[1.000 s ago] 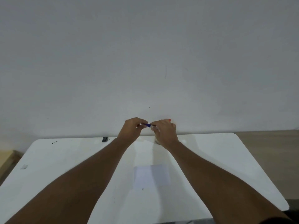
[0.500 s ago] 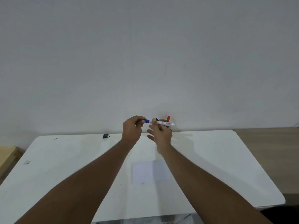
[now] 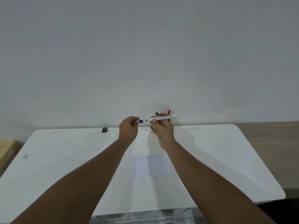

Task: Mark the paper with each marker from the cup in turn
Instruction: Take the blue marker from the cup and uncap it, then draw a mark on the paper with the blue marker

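Observation:
My right hand [image 3: 163, 130] pinches a white marker [image 3: 165, 117] level above the table's far edge, its bare dark tip pointing left. My left hand [image 3: 128, 128] holds the marker's blue cap [image 3: 141, 121], a small gap away from the tip. Behind my right hand stands the cup [image 3: 163, 114], mostly hidden, with a black-capped marker [image 3: 157, 113] and a red-capped marker [image 3: 169, 112] sticking up from it. A pale sheet of paper [image 3: 151, 165] lies flat on the white table [image 3: 64, 159] between my forearms, with a small dark mark near its lower edge.
A small black object [image 3: 104, 129] sits at the table's far edge on the left, with dark specks further left. A plain wall rises right behind the table. Wooden floor shows to the right, and a wooden piece [image 3: 6, 149] at far left.
The blue cap has come off the marker. My left hand has drawn it left, my right hand keeps the marker, and both hands have lifted from the cup.

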